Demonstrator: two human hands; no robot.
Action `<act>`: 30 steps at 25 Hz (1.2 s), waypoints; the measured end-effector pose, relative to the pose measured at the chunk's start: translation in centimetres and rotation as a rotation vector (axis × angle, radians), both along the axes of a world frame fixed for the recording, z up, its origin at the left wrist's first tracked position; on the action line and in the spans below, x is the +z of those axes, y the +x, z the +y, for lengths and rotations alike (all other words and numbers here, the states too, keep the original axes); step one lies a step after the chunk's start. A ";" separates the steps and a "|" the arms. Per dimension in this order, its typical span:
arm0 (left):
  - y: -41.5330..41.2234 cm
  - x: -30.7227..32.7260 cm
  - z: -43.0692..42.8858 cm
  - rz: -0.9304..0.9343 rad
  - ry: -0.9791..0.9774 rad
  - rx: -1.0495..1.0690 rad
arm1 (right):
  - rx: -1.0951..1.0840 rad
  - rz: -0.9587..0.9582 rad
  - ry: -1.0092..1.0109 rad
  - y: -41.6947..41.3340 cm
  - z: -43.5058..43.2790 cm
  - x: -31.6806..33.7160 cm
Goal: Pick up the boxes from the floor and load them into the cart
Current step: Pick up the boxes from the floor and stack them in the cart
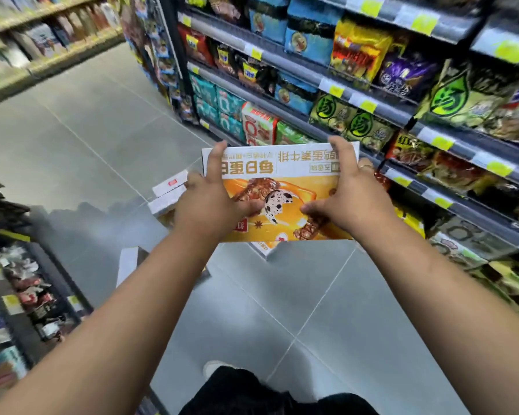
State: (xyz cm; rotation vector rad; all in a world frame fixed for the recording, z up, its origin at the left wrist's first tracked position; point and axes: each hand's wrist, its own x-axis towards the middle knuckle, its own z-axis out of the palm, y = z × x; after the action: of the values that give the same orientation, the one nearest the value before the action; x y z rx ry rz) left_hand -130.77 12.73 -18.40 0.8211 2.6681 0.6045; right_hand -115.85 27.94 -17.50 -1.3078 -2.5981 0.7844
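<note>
A flat white and orange box (282, 181) with a picture of speckled eggs and meat hangs above the floor in the middle of the view. My left hand (210, 202) grips its left end, index finger along the top, thumb on the front face. My right hand (348, 193) grips its right end the same way. Under and behind it, several more white boxes (170, 188) lie on the grey floor, partly hidden. Another white box (128, 263) stands on edge nearer to me. No cart shows in the view.
Shelves of snack packets (357, 94) run along the right side of the aisle. A low dark rack with small goods (27, 289) stands at the left. Grey floor tiles (327, 310) stretch ahead. My dark trouser leg and white shoe (213, 366) show below.
</note>
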 end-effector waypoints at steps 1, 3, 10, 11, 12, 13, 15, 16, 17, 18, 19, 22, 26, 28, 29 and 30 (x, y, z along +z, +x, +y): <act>2.1 0.3 1.5 0.005 0.012 -0.033 | -0.022 0.000 0.014 2.7 1.0 0.3; 7.3 0.9 5.1 0.035 0.028 -0.118 | -0.092 0.021 0.022 9.1 3.4 1.1; 26.2 3.4 16.8 0.060 0.006 -0.408 | -0.397 0.033 0.009 31.0 9.4 2.2; 28.7 3.8 18.1 0.063 0.001 -0.458 | -0.444 0.038 0.004 33.8 9.9 2.5; 31.7 4.2 19.8 0.073 -0.001 -0.521 | -0.511 0.040 -0.001 37.1 10.3 2.9; 34.6 4.7 21.6 0.083 0.005 -0.586 | -0.580 0.042 -0.001 40.3 10.8 3.3; 40.3 5.6 24.9 0.088 0.022 -0.706 | -0.709 0.054 0.002 46.4 11.4 4.0; 43.2 5.9 26.5 0.095 0.029 -0.771 | -0.773 0.064 0.009 49.5 11.7 4.3; 45.9 6.2 28.0 0.101 0.037 -0.828 | -0.826 0.076 0.017 52.2 11.9 4.6; 48.4 6.5 29.3 0.105 0.045 -0.883 | -0.875 0.082 0.026 54.6 12.1 4.8; 51.5 6.7 30.8 0.107 0.055 -0.951 | -0.936 0.086 0.033 57.5 12.2 5.1; 60.2 6.6 35.5 0.103 0.082 -1.144 | -1.128 0.116 0.036 65.5 13.0 5.2; 70.9 5.4 41.5 0.058 0.078 -1.339 | -1.346 0.105 0.009 74.5 15.0 4.5; 76.7 4.6 44.6 0.042 0.064 -1.443 | -1.448 0.097 0.011 78.9 16.3 4.2; 79.6 4.5 46.1 0.029 0.063 -1.495 | -1.501 0.098 0.012 81.1 16.9 4.2; 82.5 4.4 47.5 0.017 0.068 -1.547 | -1.550 0.095 0.013 83.2 17.4 4.2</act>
State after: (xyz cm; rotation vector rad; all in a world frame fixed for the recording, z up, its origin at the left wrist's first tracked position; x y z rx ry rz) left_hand -48.27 60.24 -14.01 2.3502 1.2558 0.2104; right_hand -32.69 45.30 -13.31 -2.4270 -0.8358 0.4152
